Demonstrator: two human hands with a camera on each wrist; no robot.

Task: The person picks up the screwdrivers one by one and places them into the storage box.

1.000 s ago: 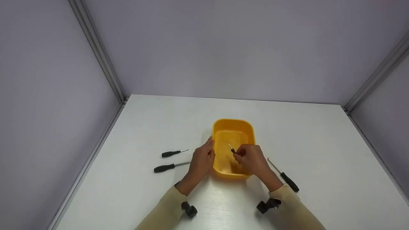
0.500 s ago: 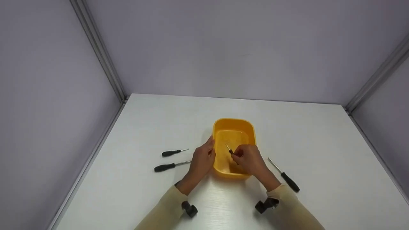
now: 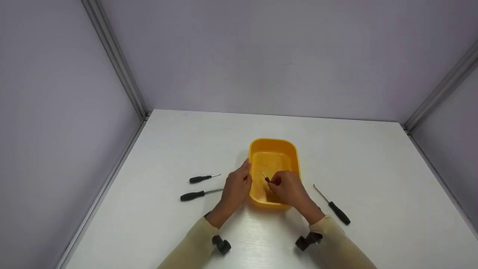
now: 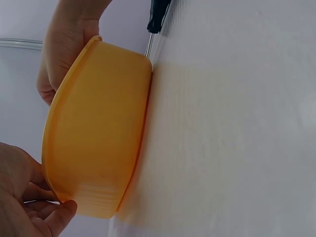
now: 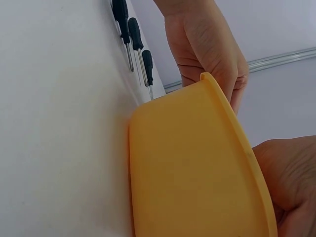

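Right hand (image 3: 289, 188): pinches a small black-handled screwdriver (image 3: 266, 177) low inside the yellow tub (image 3: 274, 145); best laid flat before letting go.
Left hand (image 3: 236, 186): fingers straight, bracing the tub's left wall.
Table (image 3: 373, 168): three more screwdrivers lie outside.

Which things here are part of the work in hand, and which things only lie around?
In use: small screwdriver gripped by right hand; yellow tub touched by left hand.
Lying about: two screwdrivers on the left; one screwdriver on the right.
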